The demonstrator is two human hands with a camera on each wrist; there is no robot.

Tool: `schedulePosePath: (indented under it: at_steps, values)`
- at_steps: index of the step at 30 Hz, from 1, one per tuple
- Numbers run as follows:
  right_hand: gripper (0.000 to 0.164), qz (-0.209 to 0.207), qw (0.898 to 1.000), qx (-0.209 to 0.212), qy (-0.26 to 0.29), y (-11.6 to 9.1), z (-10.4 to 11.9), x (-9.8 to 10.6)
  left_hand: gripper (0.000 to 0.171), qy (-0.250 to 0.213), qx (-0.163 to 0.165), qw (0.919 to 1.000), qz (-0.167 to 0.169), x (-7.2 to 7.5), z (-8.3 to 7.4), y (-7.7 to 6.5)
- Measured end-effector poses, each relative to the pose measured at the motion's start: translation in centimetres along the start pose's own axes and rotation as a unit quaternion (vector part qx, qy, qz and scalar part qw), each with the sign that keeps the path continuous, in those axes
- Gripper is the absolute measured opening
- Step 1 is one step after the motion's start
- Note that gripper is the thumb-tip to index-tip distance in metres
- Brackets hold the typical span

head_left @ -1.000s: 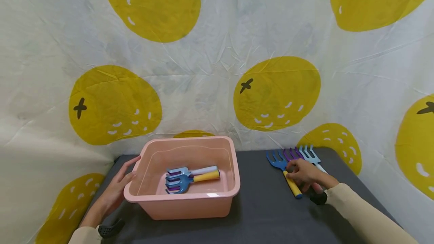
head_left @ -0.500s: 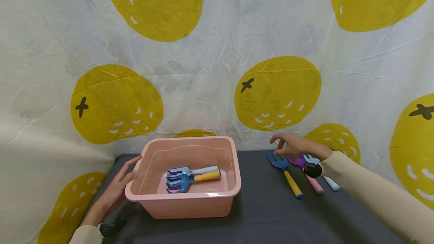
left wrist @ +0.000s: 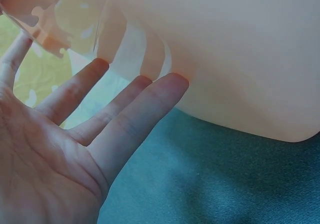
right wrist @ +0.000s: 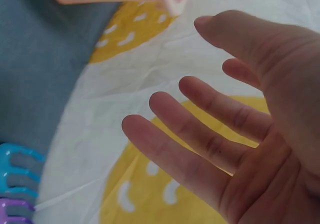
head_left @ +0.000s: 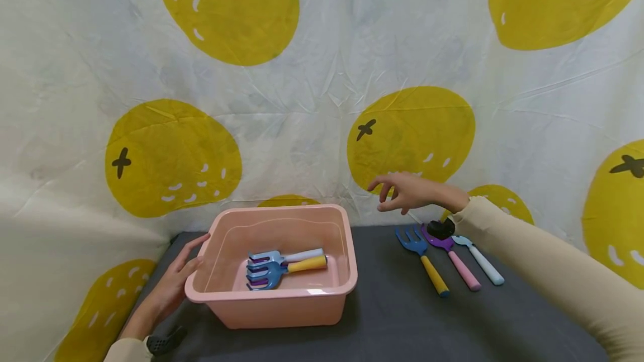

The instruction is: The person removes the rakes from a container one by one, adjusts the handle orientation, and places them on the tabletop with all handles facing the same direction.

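Note:
A pink plastic basin [head_left: 282, 312] stands on the dark table. My left hand [head_left: 172, 282] touches its left side, and in the left wrist view the fingertips [left wrist: 175, 84] rest against the wall with the fingers extended. Inside the basin lie a blue hand rake with a yellow handle [head_left: 307, 263] and a light blue one with a pale handle [head_left: 304, 253], with purple tines partly hidden beneath. My right hand [head_left: 410, 190] hovers in the air right of the basin, holding nothing, its fingers relaxed and apart in the right wrist view.
Below the right arm lie a blue rake with a yellow handle [head_left: 435, 275], a purple rake with a pink handle [head_left: 464, 271] and a light blue rake with a pale handle [head_left: 485, 264]. A white cloth with yellow fruit [head_left: 322, 144] hangs behind the table [head_left: 392, 317].
My right hand has lifted away from the rakes on the right and moved up and left towards the basin. The left hand has stayed at the basin's side.

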State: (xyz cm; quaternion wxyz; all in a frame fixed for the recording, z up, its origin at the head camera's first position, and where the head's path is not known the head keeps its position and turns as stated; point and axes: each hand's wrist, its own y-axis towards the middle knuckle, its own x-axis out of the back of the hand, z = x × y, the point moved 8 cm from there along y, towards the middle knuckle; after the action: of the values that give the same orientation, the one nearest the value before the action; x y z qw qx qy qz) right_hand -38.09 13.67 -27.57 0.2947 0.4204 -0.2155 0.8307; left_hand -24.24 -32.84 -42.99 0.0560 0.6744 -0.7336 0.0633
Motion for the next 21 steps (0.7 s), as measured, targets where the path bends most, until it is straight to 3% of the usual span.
schedulePosePath:
  at_steps: [10, 21]
  values:
    - [0.059, 0.017, 0.999, 0.037, -0.003, 2.8, 3.7, 0.5, 0.056, 0.002, 0.011, 0.9999, -0.008, 0.1, -0.1, 0.3]
    - [0.073, 0.065, 0.995, 0.066, -0.021, 6.4, 7.9, -1.2, 0.056, 0.004, 0.003, 0.9999, -0.011, -0.1, 0.0, 0.4]
